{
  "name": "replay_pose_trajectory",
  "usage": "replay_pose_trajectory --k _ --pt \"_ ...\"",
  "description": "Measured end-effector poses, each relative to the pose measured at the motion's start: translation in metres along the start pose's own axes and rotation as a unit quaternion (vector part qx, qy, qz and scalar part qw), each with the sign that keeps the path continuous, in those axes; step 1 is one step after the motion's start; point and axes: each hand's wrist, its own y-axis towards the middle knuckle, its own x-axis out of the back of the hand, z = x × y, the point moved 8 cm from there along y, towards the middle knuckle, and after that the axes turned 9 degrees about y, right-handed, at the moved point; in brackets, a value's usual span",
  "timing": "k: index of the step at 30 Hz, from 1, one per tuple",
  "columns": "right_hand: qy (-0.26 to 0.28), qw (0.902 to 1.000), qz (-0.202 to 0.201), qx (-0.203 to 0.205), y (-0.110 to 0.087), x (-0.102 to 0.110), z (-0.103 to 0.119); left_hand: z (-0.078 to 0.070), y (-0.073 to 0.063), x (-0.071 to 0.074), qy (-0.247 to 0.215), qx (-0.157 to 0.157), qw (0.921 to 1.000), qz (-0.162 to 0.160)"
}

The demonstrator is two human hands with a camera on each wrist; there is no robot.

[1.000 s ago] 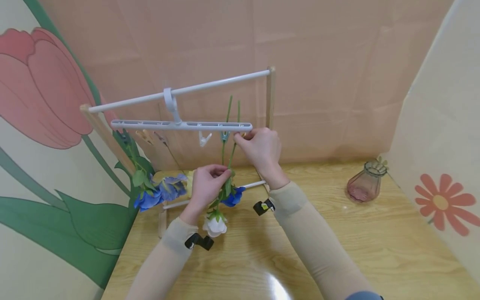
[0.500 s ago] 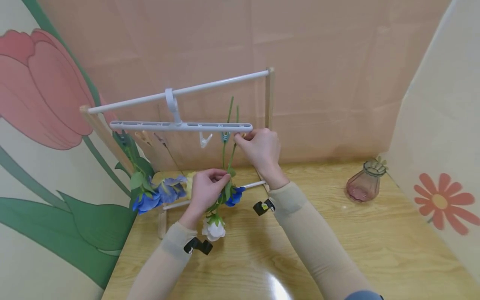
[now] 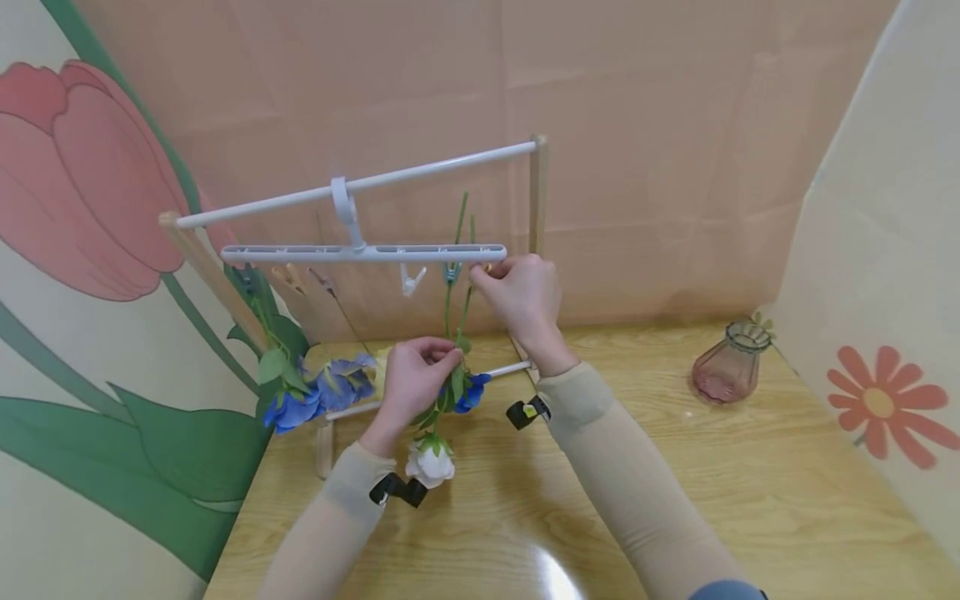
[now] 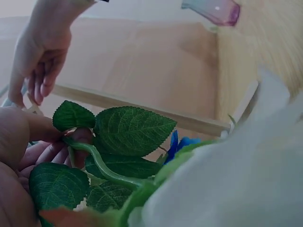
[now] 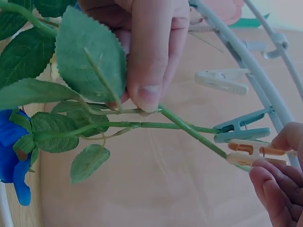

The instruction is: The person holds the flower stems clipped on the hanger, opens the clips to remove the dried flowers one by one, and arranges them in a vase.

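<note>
My left hand point(image 3: 414, 377) pinches the leafy green stem of a white artificial rose point(image 3: 431, 463) between thumb and fingers, the bloom hanging down. At the right end of the white clip hanger point(image 3: 300, 252), my right hand point(image 3: 521, 302) pinches the handles of a cream-and-orange clothespin point(image 5: 246, 152). The rose's stem runs up through this clothespin's nose. Beside it, a teal clothespin point(image 5: 239, 126) grips the stem of a blue flower point(image 3: 471, 393). A white clothespin point(image 3: 410, 281) hangs further left on the hanger with nothing in it.
The hanger hooks over the top bar point(image 3: 442, 164) of a wood-and-white rack. Blue flowers point(image 3: 294, 408) and a purplish one point(image 3: 343, 382) hang at its left, with a yellow bloom partly hidden behind my left hand. A pink-green glass vase point(image 3: 726, 367) stands at the table's back right.
My left hand has moved slightly down, and the white rose and its stem have sunk with it. My right hand stays at the clothespin.
</note>
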Motion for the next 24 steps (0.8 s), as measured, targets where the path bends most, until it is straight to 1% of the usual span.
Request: replay_pose_trajectory --k 3,8,11,14,17,21,24 --pt "-0.009 1.0000 0.003 0.000 0.000 0.000 -0.001 0.002 0.000 -0.002 0.011 -0.005 0.9999 0.004" --pt "-0.019 0.9997 0.012 -0.014 0.000 -0.002 -0.006 0.008 -0.007 -0.006 0.034 -0.005 0.9992 0.023" --pt "-0.015 0.9996 0.011 -0.021 -0.001 -0.002 -0.010 0.011 -0.011 -0.008 0.039 -0.004 0.9987 0.031" --pt "-0.016 0.9995 0.014 -0.022 -0.003 -0.001 -0.014 0.013 -0.014 -0.009 0.040 -0.009 0.9986 0.033" --pt "-0.022 0.9992 0.022 -0.023 -0.005 0.001 -0.018 0.013 -0.016 -0.010 0.039 -0.014 0.9985 0.037" --pt "-0.037 0.9981 0.041 -0.027 -0.010 0.003 -0.024 0.012 -0.019 -0.012 0.037 -0.014 0.9976 0.058" --pt "-0.043 0.9976 0.052 -0.015 -0.017 0.006 -0.028 0.011 -0.022 -0.014 0.046 -0.022 0.9963 0.069"
